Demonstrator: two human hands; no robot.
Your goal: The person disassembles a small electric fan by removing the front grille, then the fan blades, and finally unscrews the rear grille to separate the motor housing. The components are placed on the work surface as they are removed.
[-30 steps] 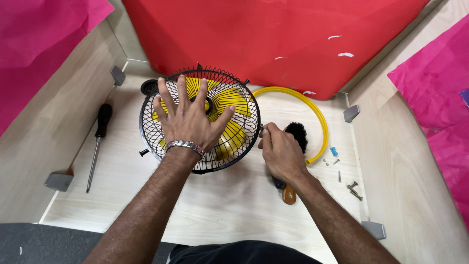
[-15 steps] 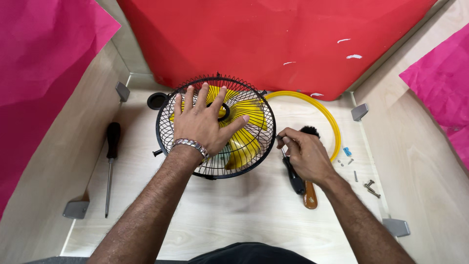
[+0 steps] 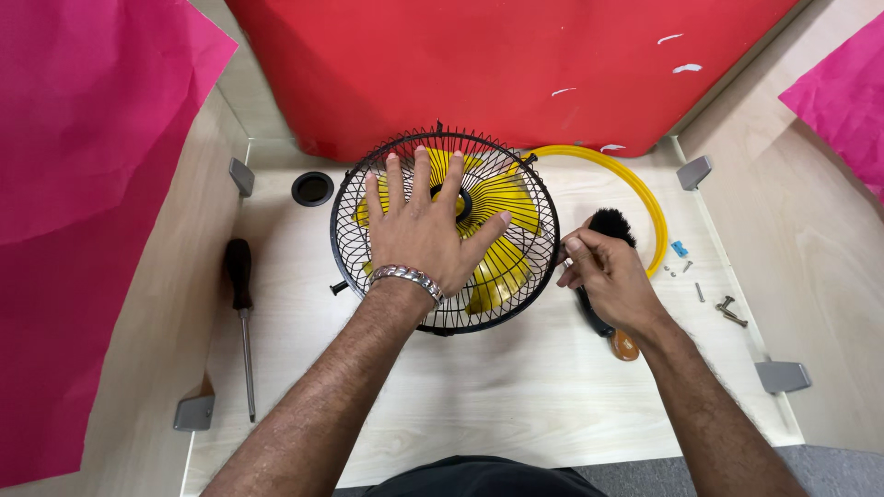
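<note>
Far left, a sheet of pink paper (image 3: 92, 184) hangs over the side wall of the light wooden table (image 3: 516, 396); just inside it a black-handled screwdriver (image 3: 241, 313) lies lengthwise, tip toward the person, with a grey corner bracket (image 3: 194, 413) near its tip; farther back a black round cap (image 3: 313, 188) sits near the rear wall. Centre, a round black wire fan guard (image 3: 368, 184) lies flat on the table, yellow blades (image 3: 502, 198) visible through the mesh; the left hand (image 3: 425, 235), wearing a metal bracelet (image 3: 408, 277), rests open on top of the guard, fingers spread, palm down. Behind stands a red panel (image 3: 497, 64). Right of the guard, the right hand (image 3: 608, 276) has its fingertips pinched together at the guard's rim; what it pinches is too small to tell; beneath it lies a black brush (image 3: 610, 225) with a wooden handle end (image 3: 624, 346); a yellow ring (image 3: 645, 198) curves behind. Farther right, loose screws (image 3: 727, 308) and a small blue piece (image 3: 679, 248) lie scattered near another grey bracket (image 3: 783, 375).
</note>
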